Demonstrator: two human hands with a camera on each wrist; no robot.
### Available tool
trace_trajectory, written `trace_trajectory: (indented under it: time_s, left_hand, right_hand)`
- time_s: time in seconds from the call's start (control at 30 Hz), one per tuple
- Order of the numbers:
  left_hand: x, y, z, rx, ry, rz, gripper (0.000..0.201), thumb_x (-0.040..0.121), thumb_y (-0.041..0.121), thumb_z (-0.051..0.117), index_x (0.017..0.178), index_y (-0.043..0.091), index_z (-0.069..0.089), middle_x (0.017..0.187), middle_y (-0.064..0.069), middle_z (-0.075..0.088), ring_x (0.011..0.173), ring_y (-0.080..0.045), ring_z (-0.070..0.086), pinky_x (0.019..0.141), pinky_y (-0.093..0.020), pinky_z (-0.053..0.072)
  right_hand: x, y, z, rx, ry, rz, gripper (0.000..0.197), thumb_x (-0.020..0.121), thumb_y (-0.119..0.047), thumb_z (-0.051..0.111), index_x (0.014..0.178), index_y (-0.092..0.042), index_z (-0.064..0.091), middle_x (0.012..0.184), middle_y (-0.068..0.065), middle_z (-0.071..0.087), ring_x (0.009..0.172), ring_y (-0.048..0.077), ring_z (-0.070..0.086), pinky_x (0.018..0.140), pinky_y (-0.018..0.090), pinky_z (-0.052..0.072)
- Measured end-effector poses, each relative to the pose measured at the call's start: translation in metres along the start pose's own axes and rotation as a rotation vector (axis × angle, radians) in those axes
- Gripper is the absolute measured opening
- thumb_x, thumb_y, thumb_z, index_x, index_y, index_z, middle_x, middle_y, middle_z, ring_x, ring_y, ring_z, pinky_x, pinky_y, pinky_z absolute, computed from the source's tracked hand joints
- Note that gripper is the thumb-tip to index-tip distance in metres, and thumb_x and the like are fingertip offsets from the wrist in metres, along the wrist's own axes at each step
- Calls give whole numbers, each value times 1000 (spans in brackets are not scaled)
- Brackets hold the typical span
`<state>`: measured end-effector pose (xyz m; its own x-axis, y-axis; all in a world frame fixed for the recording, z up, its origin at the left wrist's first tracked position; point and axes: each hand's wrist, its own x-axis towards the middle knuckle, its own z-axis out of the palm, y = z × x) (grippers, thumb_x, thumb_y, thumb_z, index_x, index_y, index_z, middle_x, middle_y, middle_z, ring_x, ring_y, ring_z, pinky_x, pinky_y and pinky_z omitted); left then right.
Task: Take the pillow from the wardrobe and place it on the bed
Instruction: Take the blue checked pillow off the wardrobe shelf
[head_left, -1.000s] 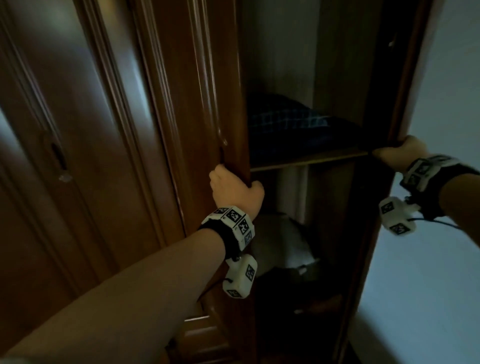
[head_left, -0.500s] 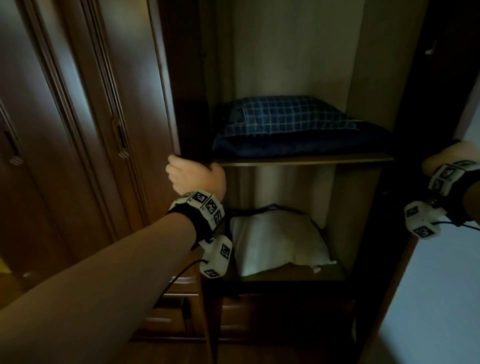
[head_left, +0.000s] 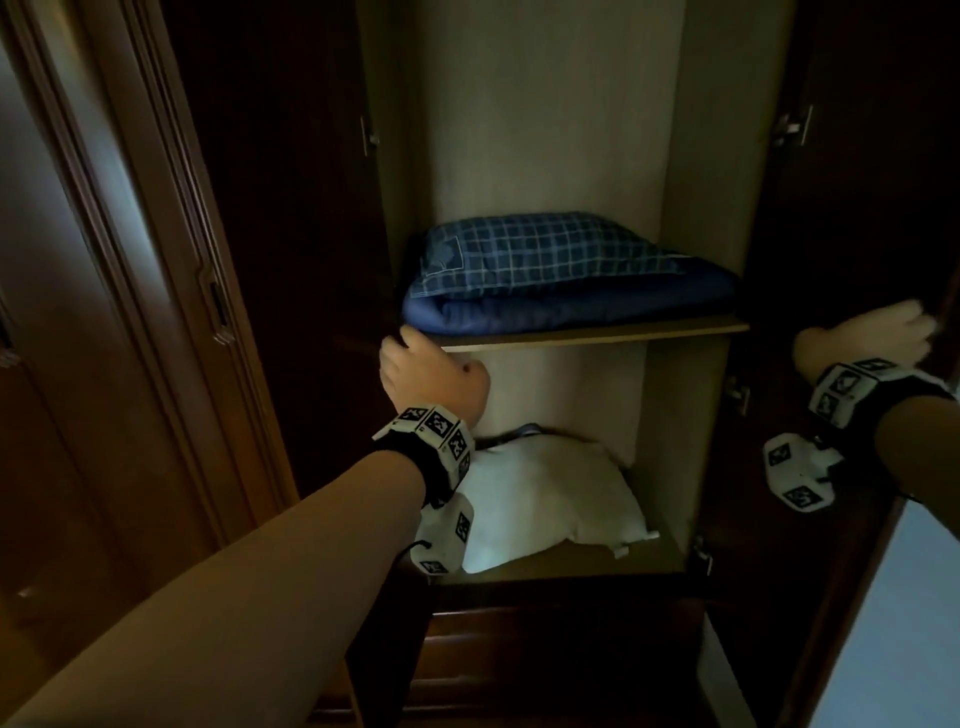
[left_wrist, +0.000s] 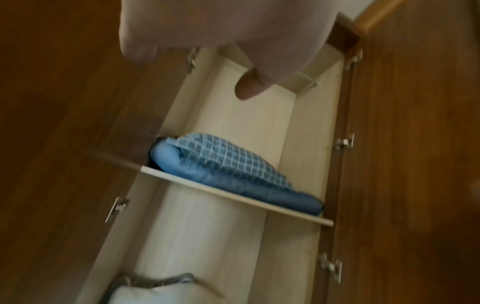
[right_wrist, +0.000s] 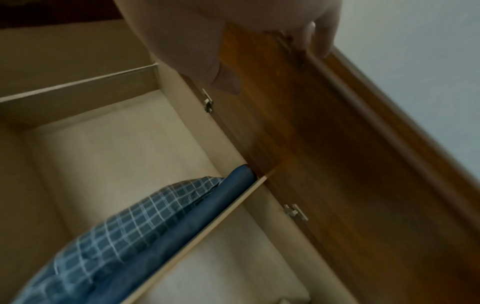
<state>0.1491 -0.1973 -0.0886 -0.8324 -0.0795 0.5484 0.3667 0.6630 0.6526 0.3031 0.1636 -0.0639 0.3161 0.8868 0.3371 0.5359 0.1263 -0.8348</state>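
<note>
Doors wide, so let go now. Left hand (head_left: 431, 382) curls round left door (head_left: 291, 260) edge mid-frame, right hand (head_left: 867, 340) grips right door (right_wrist: 324, 144) edge. White pillow (head_left: 550, 499) sits lower shelf, centre-bottom; grab both ends, not blue checked bedding (head_left: 561, 270) above.

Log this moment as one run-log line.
stage: doors open | left hand: on left door edge | right hand: grips right door edge | pillow: lower shelf, untouched | blue bedding: upper shelf
</note>
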Motion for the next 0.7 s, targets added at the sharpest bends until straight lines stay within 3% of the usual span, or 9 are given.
trace_trajectory:
  time_s: [0.1,0.23,0.37,0.47,0.57,0.7]
  left_hand:
    - [0,3,14,39,-80,2,74,71,39,70,129,5,40,131,-18,44,121,-39,46,102,-51,43]
    - [11,7,30,70,-163,3,71,72,42,70,126,6,41,130,-17,43,119,-38,46,100,-50,45]
    - [36,10,46,6,-250,18,65,77,40,67,126,8,40,130,-18,41,120,-39,44,99,-50,45]
    - [58,13,61,-56,-304,43,63,83,36,63,132,6,37,134,-19,37,123,-39,41,100,-47,42]
    - [82,14,80,-91,-323,82,59,84,36,60,130,6,38,133,-21,37,121,-40,41,98,-45,44]
    - [108,19,118,-97,-344,85,54,85,36,61,125,7,40,130,-21,40,118,-39,44,96,-46,47]
  right_hand:
    - [-10,-6,-2,2,-152,-119,63,74,-23,77,125,-5,45,134,22,46,120,40,44,99,56,36]
    - [-33,-24,4,-20,-226,-283,52,83,-20,70,127,-5,45,133,24,46,120,41,44,96,55,40]
    - [-59,-47,28,-11,-418,-481,58,79,-16,68,130,-5,43,132,24,46,116,41,48,90,56,49]
    - [-75,-70,52,-11,-508,-641,61,78,-19,64,133,-7,41,131,22,47,111,41,52,82,49,54]
    - [-89,-95,76,10,-588,-726,58,79,-20,65,130,-4,41,128,23,47,106,41,53,75,46,54]
    - [-94,-123,115,-9,-658,-824,49,80,-20,65,123,-6,45,124,23,48,105,38,52,76,42,51]
